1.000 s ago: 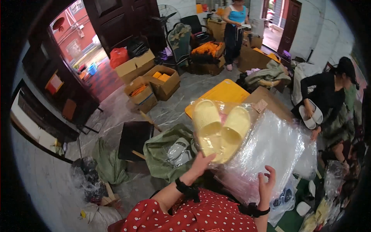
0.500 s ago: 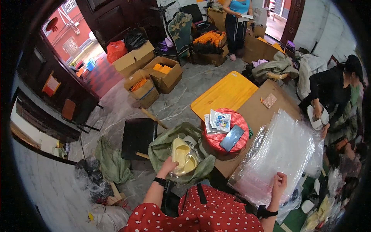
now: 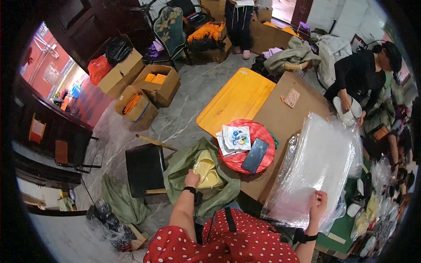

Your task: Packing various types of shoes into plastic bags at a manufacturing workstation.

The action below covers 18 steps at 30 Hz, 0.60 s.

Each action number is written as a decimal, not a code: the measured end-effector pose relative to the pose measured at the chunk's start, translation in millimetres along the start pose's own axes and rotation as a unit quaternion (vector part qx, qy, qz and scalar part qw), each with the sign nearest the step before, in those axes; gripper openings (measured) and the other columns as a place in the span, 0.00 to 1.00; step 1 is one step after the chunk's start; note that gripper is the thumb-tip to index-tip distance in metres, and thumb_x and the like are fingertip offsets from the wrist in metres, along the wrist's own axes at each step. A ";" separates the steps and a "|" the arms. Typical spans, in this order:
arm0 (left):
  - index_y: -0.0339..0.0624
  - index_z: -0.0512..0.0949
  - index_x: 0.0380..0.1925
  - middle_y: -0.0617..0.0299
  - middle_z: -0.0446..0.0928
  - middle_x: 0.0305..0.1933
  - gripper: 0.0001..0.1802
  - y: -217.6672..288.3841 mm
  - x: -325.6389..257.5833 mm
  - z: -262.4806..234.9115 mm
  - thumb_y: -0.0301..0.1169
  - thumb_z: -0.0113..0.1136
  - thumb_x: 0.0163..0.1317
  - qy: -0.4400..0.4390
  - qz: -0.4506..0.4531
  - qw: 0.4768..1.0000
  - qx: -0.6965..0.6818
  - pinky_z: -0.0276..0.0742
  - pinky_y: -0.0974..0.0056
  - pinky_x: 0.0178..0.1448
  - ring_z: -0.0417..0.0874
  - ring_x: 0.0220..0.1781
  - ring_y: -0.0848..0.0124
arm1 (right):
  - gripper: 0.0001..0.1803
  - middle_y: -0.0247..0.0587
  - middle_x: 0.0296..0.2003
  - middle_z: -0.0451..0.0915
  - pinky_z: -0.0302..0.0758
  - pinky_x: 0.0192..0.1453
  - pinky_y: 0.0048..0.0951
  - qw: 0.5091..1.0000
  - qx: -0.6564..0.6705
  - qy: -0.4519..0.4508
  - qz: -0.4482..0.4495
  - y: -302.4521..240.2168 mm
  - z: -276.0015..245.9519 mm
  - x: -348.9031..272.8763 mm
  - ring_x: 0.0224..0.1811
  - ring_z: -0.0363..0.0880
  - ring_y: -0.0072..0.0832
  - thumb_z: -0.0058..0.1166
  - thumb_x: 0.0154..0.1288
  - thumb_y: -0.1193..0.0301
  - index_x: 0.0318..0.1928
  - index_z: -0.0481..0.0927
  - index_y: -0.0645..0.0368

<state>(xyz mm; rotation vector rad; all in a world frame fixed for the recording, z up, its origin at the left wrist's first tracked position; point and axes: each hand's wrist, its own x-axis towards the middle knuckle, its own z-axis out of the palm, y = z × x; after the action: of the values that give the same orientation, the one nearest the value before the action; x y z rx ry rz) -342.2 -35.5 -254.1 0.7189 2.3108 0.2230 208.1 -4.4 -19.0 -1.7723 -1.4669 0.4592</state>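
Head view, left hand (image 3: 191, 179) lowered, gripping yellow slippers (image 3: 207, 172) in green sack (image 3: 184, 162), right hand (image 3: 317, 204) pinching plastic bags (image 3: 315, 166).

Left hand (image 3: 191, 179) on yellow slippers (image 3: 207, 172) in green sack (image 3: 219, 193), right hand (image 3: 317, 204) gripping clear plastic bags (image 3: 320, 166)

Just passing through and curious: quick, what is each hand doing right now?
Left hand: closed on the pale yellow foam slippers in the green sack.
Right hand: fingers pinching the clear plastic bags at their near edge.

The left hand (image 3: 191, 179) hid part of the yellow slippers (image 3: 206, 172) inside the green sack (image 3: 184, 160); whether its grip closed was unclear. The standing person (image 3: 239, 19) was cut off above.
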 end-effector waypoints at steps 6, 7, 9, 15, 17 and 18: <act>0.34 0.71 0.54 0.38 0.79 0.52 0.31 -50.2 -15.7 -0.4 0.41 0.64 0.54 -0.048 0.036 0.994 -0.087 0.72 0.51 0.60 0.79 0.57 0.46 | 0.07 0.37 0.38 0.76 0.67 0.44 0.28 1.000 -0.014 0.009 -0.005 -5.3 0.3 -3.2 0.40 0.71 0.29 0.57 0.59 0.75 0.39 0.78 0.60; 0.33 0.71 0.53 0.39 0.79 0.51 0.30 -68.6 -20.5 -2.4 0.40 0.65 0.53 -0.036 0.049 0.993 -0.105 0.73 0.51 0.60 0.79 0.56 0.46 | 0.07 0.37 0.38 0.76 0.67 0.44 0.28 1.000 -0.012 0.011 -0.003 -5.6 0.4 -3.3 0.40 0.71 0.29 0.57 0.59 0.75 0.39 0.78 0.60; 0.33 0.71 0.54 0.39 0.79 0.51 0.30 -112.4 -32.5 -5.9 0.37 0.66 0.53 -0.026 0.049 0.993 -0.106 0.75 0.52 0.58 0.80 0.54 0.46 | 0.07 0.37 0.37 0.75 0.67 0.44 0.29 1.000 -0.016 0.012 0.000 -5.1 2.3 -2.2 0.39 0.71 0.28 0.57 0.59 0.74 0.39 0.78 0.60; 0.38 0.71 0.57 0.41 0.80 0.51 0.33 -110.3 -58.4 27.1 0.42 0.67 0.54 -0.040 0.021 0.999 0.019 0.75 0.49 0.58 0.80 0.54 0.45 | 0.07 0.39 0.36 0.75 0.68 0.43 0.31 0.997 -0.066 0.026 -0.018 2.7 9.0 -1.7 0.38 0.71 0.31 0.58 0.60 0.73 0.38 0.78 0.61; 0.39 0.70 0.55 0.40 0.81 0.48 0.32 -74.9 -45.3 39.0 0.45 0.66 0.53 -0.046 -0.014 0.998 0.049 0.76 0.49 0.56 0.81 0.52 0.45 | 0.07 0.39 0.36 0.75 0.68 0.43 0.31 0.997 -0.071 0.024 -0.013 0.5 9.7 -1.8 0.38 0.71 0.32 0.58 0.60 0.73 0.38 0.78 0.61; 0.39 0.70 0.55 0.40 0.81 0.48 0.32 -53.2 -37.1 40.6 0.45 0.66 0.53 -0.053 -0.008 0.997 0.049 0.76 0.49 0.56 0.81 0.52 0.45 | 0.07 0.39 0.36 0.75 0.68 0.43 0.31 0.997 -0.076 0.025 -0.003 -0.5 6.9 -2.2 0.38 0.71 0.33 0.58 0.60 0.73 0.38 0.78 0.60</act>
<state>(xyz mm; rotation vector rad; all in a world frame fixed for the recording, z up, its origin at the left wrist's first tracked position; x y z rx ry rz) -315.7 -101.9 -281.4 0.7426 2.2379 0.0637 202.3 -4.1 -23.4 -1.8827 -1.5061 0.3058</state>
